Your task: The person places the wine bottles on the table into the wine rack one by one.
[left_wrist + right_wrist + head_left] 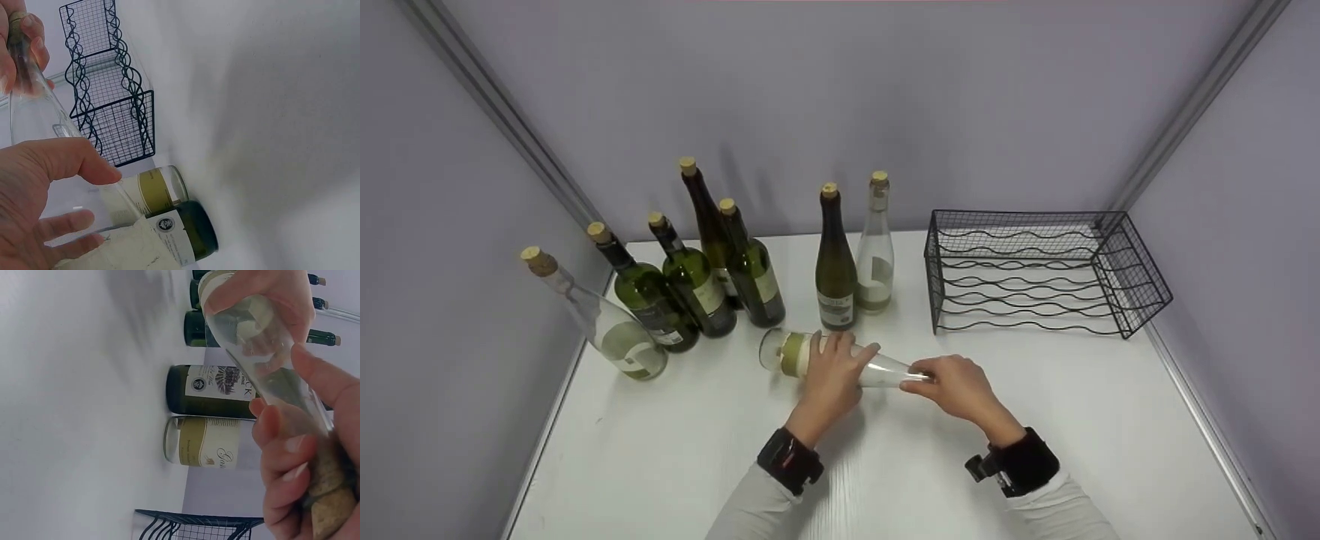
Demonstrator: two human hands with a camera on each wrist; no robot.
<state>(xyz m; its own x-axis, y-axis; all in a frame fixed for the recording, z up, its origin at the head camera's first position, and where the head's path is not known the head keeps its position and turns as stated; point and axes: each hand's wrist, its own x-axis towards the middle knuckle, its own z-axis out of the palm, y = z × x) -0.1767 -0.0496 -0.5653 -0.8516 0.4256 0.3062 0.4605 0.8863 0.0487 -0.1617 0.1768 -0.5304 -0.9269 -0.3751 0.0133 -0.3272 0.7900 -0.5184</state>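
Where left hand (pixel 834 373) and right hand (pixel 956 386) grip: clear bottle (pixel 885 371), neck toward three o'clock, seemingly off the table (pixel 900 480).
Left: thumb and fingers round its body.
Right: fingers closed around the corked neck.
Wire rack (pixel 1027 212): two o'clock from the bottle.

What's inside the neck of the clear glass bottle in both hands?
A tan cylindrical cork, its outer end showing; the part under the right hand can't be seen.

Pale lilac walls (pixel 780 90) on three sides of white tabletop (pixel 660 457); grey corner strips (pixel 504 112); soft shadows (pixel 729 172) at back.
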